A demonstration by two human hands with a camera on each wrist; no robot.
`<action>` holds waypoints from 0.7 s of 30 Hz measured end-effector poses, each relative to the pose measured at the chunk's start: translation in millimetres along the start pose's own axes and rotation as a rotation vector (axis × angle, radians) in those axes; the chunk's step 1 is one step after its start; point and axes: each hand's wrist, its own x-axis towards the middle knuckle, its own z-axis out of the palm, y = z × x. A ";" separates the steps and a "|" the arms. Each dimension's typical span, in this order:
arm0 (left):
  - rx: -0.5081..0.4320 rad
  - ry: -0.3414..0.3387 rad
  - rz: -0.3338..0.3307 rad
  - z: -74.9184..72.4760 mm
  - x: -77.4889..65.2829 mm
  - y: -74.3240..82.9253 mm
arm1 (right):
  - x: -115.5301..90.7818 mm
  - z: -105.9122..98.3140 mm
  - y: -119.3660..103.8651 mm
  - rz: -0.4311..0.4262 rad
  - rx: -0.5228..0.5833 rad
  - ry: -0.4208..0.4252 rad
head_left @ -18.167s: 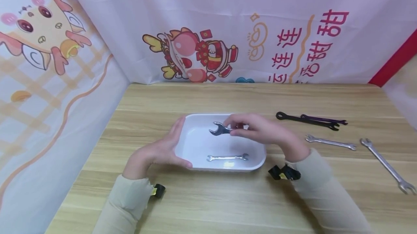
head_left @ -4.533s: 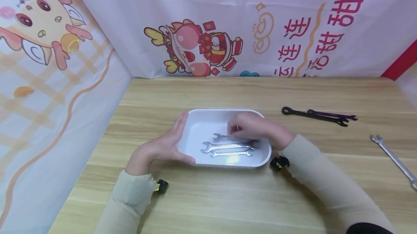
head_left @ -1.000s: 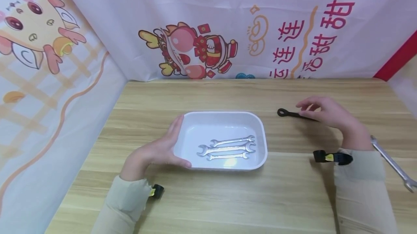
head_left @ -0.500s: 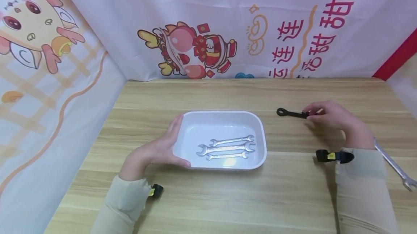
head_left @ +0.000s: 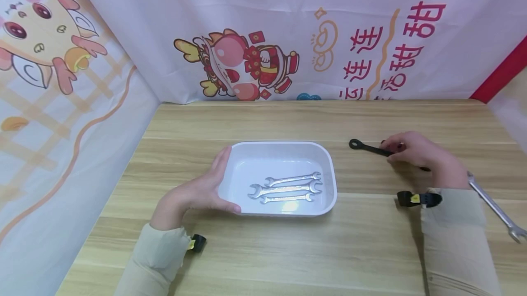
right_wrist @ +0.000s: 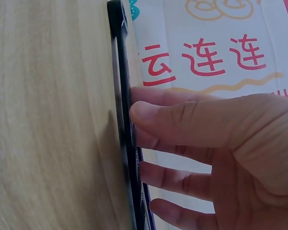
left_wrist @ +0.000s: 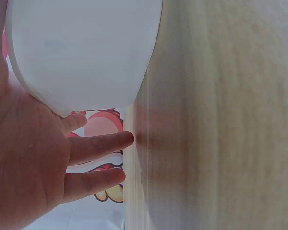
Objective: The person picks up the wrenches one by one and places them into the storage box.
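Observation:
In the head view, my left hand point(head_left: 201, 191) rests against the left end of a white tray point(head_left: 329, 195). Its thumb lies at the front corner, and the left wrist view shows several fingers point(left_wrist: 101, 146) extended beside the tray wall. Three silver open-end wrenches point(head_left: 284, 188) lie side by side inside the tray. Over to the right, my right hand point(head_left: 416, 149) pinches a black wrench point(head_left: 366, 148) mid-handle between thumb and fingers. The wrench's ring end points left. Along it, in the right wrist view, shows the edge of a purple wrench point(right_wrist: 147, 203), mostly hidden.
A larger silver wrench point(head_left: 496, 207) lies on the wooden table point(head_left: 288, 255) at the right, partly behind the right forearm. A printed cloth point(head_left: 313, 35) hangs along the table's back edge, and another patterned cloth point(head_left: 82, 158) borders the left side.
Over the last second, my right hand comes down onto the black wrench and takes hold of it; the wrench turns slightly. Earlier, several silver wrenches went into the tray. My left hand stays put.

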 end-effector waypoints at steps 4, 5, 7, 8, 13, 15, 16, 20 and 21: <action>-0.001 0.002 -0.004 -0.3 -0.7 1.1 | 3.0 1.7 2.9 -0.019 -0.010 -0.022; -0.001 0.002 -0.003 -0.4 -0.8 1.4 | 3.6 2.4 3.3 -0.018 -0.009 -0.027; -0.008 0.002 -0.002 -0.6 -1.4 2.1 | 4.3 3.5 3.6 -0.014 -0.003 -0.033; -0.012 0.003 -0.001 -0.7 -1.7 2.6 | 4.6 4.1 3.4 -0.008 -0.005 -0.033; -0.017 0.005 0.020 -0.9 -2.0 2.9 | 4.5 4.9 -0.4 0.012 -0.019 -0.032; -0.010 0.005 0.026 -0.7 -1.6 2.2 | 4.2 4.7 -2.4 0.016 -0.023 -0.036; -0.008 0.004 0.028 -0.5 -1.4 2.0 | 4.0 4.7 -2.9 0.017 -0.023 -0.038; -0.004 0.004 0.025 -0.7 -1.1 1.7 | 3.6 5.2 -4.9 -0.005 -0.021 -0.040; -0.003 0.005 0.025 -0.7 -0.9 1.4 | 3.6 5.4 -5.1 -0.014 -0.025 -0.037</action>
